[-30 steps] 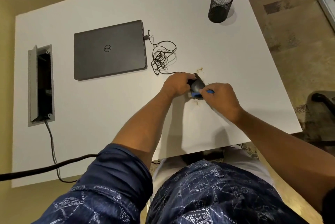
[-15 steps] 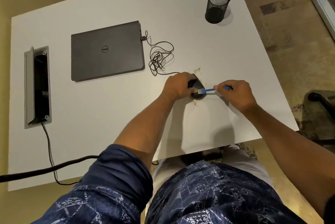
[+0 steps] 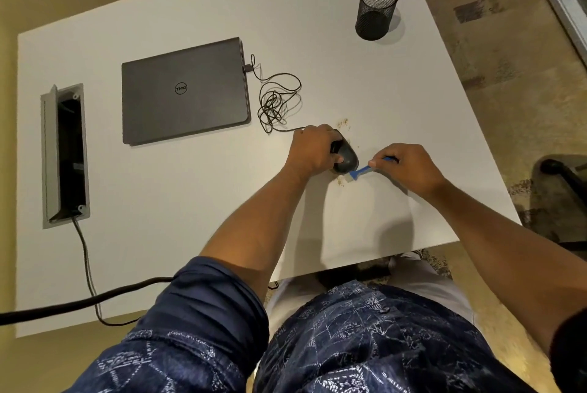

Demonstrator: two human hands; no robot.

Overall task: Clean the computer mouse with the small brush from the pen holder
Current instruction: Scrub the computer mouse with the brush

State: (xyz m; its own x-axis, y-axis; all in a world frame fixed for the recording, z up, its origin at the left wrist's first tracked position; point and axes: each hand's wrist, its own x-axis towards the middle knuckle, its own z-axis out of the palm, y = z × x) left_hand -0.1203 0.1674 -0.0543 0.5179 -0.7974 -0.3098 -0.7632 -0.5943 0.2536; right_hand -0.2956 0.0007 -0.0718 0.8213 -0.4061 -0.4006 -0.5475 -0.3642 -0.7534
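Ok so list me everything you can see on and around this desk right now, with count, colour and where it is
desk: one, white, fills most of the view
laptop: one, dark grey, lid shut, left of centre
mouse cable: one, black, coiled right of the laptop and plugged into its side
pen holder: one, black mesh, far right corner
computer mouse: one, black, mid desk, held
small brush: one, blue handle with pale bristles, at the near edge of the mouse
crumbs: scattered, brown, around the mouse
cable hatch: one, grey, open, left side of the desk
power cable: one, black, runs from the hatch off the near edge
left hand: grips the mouse
right hand: pinches the brush handle
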